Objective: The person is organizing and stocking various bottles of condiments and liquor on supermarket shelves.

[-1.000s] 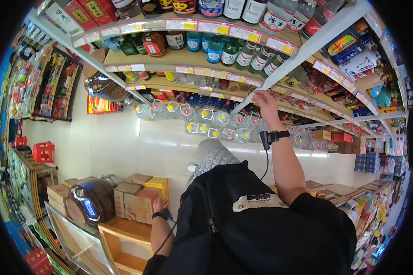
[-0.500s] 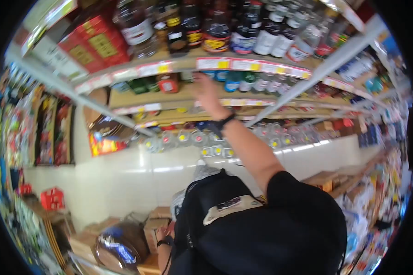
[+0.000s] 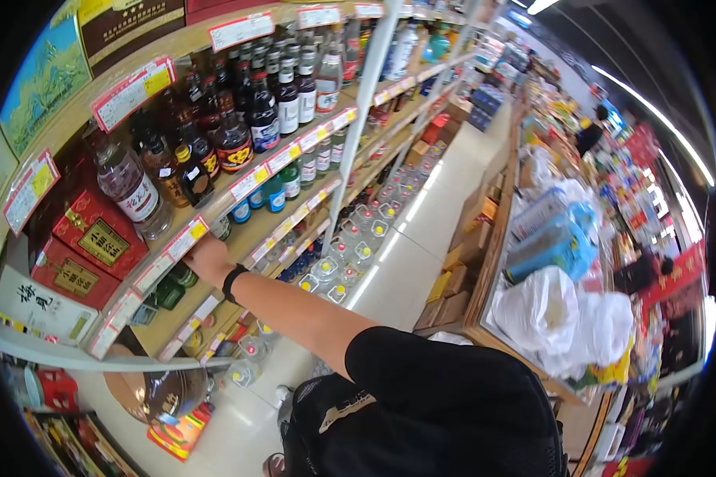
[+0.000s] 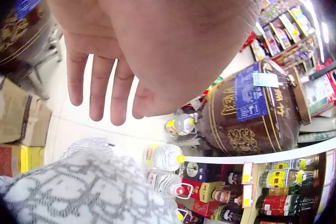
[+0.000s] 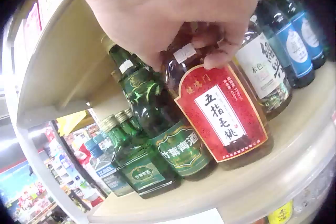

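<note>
My right hand [image 3: 211,261] reaches under the price-tag rail onto the second shelf. In the right wrist view its fingers curl round the neck of a brown glass bottle with a red label [image 5: 226,113], which stands on the shelf. A green bottle [image 5: 184,148] leans close on one side in that view, with smaller flat green bottles [image 5: 147,169] beyond it. On the other side is a bottle with a white label [image 5: 265,71]. My left hand [image 4: 142,40] hangs with straight fingers above the floor, holding nothing; the head view does not show it.
Dark bottles [image 3: 262,111] and red gift boxes [image 3: 103,238] fill the shelf above. A grey upright post [image 3: 358,119] divides the shelving. Clear jugs [image 3: 350,254] line the floor; a large brown jar [image 4: 247,111] stands by the shelf end. White bags [image 3: 545,310] lie on the counter behind.
My right hand has moved from the shelf post to the left, in under the rail to the bottle. My head has turned and come closer; the left hand has left the head view.
</note>
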